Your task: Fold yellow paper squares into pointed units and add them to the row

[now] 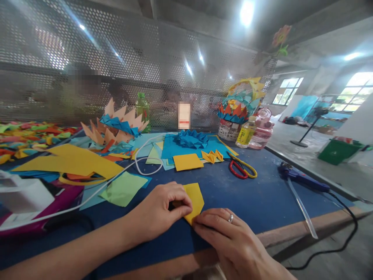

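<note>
A yellow sheet of paper (195, 196), partly folded, lies on the blue tabletop close to the front edge. My left hand (166, 210) pinches its left side between thumb and curled fingers. With a ring on one finger, my right hand (227, 229) grips the lower corner, fingers together. Their tips hide the paper's lower edges. Just beyond lie a flat yellow paper square (188, 162) and a zigzag of folded yellow pieces (212, 156). Scissors (243, 168) with red and yellow handles rest to their right.
A blue glue gun (305, 179) with a clear stick and black cord lies at the right edge. Left are a green sheet (125, 188), a white cable (110, 179) and a white plug (26, 194). Bottles (246, 132) and a paper basket (230, 128) stand behind.
</note>
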Demonstrator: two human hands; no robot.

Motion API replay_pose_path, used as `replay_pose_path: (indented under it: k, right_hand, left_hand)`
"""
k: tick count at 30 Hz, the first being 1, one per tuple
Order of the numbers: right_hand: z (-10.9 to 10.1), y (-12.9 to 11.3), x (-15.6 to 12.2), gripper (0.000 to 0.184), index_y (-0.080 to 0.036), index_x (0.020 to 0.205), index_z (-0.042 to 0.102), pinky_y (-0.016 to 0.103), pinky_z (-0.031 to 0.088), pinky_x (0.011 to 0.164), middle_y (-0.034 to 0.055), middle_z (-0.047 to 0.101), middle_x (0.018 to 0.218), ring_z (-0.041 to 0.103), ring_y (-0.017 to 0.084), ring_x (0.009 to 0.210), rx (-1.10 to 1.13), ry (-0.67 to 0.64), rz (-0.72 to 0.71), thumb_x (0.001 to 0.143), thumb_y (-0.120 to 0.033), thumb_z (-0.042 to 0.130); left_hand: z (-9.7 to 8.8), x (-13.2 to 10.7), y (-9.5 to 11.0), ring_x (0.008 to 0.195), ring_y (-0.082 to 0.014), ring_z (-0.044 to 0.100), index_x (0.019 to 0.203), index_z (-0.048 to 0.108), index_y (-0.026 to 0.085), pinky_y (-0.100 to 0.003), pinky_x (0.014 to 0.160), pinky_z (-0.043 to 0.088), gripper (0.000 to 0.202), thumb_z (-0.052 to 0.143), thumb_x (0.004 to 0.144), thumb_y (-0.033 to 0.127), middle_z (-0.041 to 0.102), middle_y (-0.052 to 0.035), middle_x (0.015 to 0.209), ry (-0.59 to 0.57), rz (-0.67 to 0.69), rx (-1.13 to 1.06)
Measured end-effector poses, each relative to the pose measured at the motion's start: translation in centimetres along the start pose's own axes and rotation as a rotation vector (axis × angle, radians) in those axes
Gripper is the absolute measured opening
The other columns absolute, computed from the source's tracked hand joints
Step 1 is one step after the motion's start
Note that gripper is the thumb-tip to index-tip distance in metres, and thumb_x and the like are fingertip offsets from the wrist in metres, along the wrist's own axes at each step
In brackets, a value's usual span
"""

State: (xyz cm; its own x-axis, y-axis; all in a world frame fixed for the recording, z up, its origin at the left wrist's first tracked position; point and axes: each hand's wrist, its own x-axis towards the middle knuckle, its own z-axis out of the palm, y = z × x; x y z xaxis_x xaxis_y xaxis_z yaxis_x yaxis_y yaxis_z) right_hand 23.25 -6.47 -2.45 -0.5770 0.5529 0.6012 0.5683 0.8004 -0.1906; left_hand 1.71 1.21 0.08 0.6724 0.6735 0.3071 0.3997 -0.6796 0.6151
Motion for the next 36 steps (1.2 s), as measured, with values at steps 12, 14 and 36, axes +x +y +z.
replay_pose_path:
  k: [12,14,36]
  right_hand:
    - [0.0,0.2,-0.3,0.035,-0.013,0.115,0.067,0.027,0.055,0.091,0.0069,0.074,0.110,0.067,0.018,0.102,0.046,0.043,0.007,0.093,-0.002,0.042]
    - [0.0,0.2,-0.3,0.036,-0.013,0.115,0.067,0.028,0.055,0.091,0.0069,0.074,0.111,0.067,0.018,0.103,0.053,0.041,0.009,0.092,-0.001,0.042]
    - [1.3,1.0,-0.4,0.029,-0.021,0.115,0.066,0.029,0.053,0.078,0.0066,0.068,0.103,0.062,0.019,0.093,0.019,-0.007,0.023,0.095,-0.015,0.045]
  left_hand:
    - [0.8,-0.2,0.3,0.077,-0.0139,0.054,0.075,0.065,0.019,-0.030,0.075,0.035,0.015,0.069,0.085,0.009,0.062,0.0044,0.077,0.023,-0.009,0.126]
    - [0.9,-0.2,0.4,0.078,-0.0144,0.054,0.076,0.065,0.020,-0.031,0.075,0.034,0.015,0.068,0.086,0.009,0.063,0.0044,0.078,0.026,-0.014,0.137]
    - [0.9,-0.5,0.6,0.083,-0.0201,0.056,0.092,0.064,0.022,-0.036,0.079,0.037,0.015,0.068,0.082,0.013,0.064,0.0015,0.082,0.064,-0.131,0.200]
